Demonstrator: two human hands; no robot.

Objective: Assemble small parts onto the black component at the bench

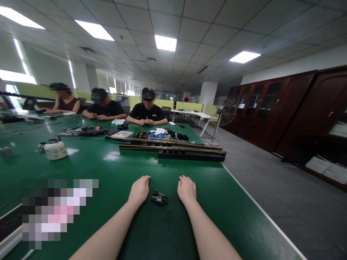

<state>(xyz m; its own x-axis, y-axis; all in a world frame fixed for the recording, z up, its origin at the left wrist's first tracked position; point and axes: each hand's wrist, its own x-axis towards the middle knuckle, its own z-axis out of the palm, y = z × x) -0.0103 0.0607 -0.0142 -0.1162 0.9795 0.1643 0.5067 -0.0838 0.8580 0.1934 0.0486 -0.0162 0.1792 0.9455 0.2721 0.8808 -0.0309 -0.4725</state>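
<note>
A small black and silver mechanical part [159, 198] lies on the green table [103, 195] between my hands; its exact kind is too small to make out. To its left, my left hand [140, 190] rests on the tabletop with the fingers stretched forward and nothing in them. On the other side, my right hand [187, 189] lies palm down, fingers extended and also holding nothing. Neither hand touches the part.
Long black rails with thin brass-coloured rods [189, 154] lie across the table ahead. A white jar [55, 149] stands at left, before scattered tools [92, 131]. Several people sit at the far side. A fan [220, 112] stands beyond the table's right edge.
</note>
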